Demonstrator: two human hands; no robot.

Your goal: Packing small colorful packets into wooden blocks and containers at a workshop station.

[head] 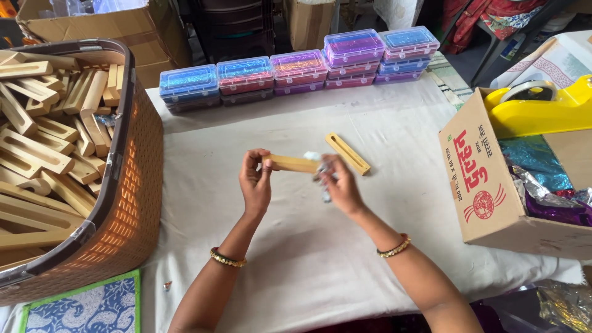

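Centre of the frame: the left hand [256,180] is closing its fingers around one end of a wooden block [295,163], holding it level above the white cloth [308,246]. The right hand [341,185] is pinching the block's other end, its fingers curled round a small crinkled piece of silvery wrapping [322,179] that is pressing against the wood; how firmly that piece is being gripped cannot be told. Both wrists are wearing a beaded bangle [227,258].

A second, slotted wooden block [348,153] is lying on the cloth just beyond the right hand, slanting toward the right. At the left edge a brown woven basket [123,203] is holding a heap of similar blocks. Along the upper centre a row of clear plastic boxes [296,71] is showing glittery contents. At the right a cardboard box [487,179] is holding shiny foil, with a yellow tape dispenser [542,105] resting on top.

Likely risks: the thin wrapping appears apt to slip or tear, since only fingertips are pinning it; a sweeping right elbow could nudge the cardboard box, which is standing near the table's right edge.

Open room: the cloth between basket and cardboard box is lying largely bare in front of and beneath the hands; the basket wall is limiting movement at the left.
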